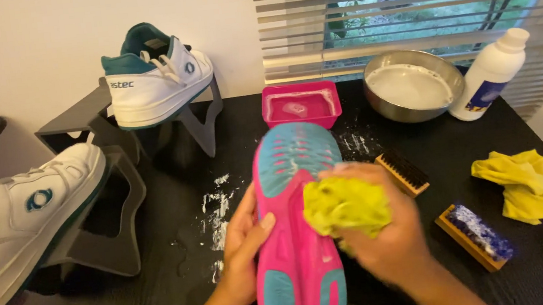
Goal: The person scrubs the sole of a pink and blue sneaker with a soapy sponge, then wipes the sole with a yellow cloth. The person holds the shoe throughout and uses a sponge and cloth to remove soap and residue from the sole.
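A pink and turquoise shoe (292,190) lies sole-up over the black table (165,291), toe pointing away from me. My left hand (245,249) grips its left edge, thumb resting on the pink sole. My right hand (388,234) is closed on a crumpled yellow-green cloth (344,207) and presses it against the middle of the sole's right side. The right hand is slightly blurred.
Two white shoes with teal trim (156,77) (16,219) sit on dark stands at left. Behind the shoe are a pink tub (300,106) of soapy water, a metal bowl (412,84) and a white bottle (492,72). Two wooden brushes (405,172) (477,236) and a yellow cloth (522,185) lie at right. White suds (217,208) spot the table.
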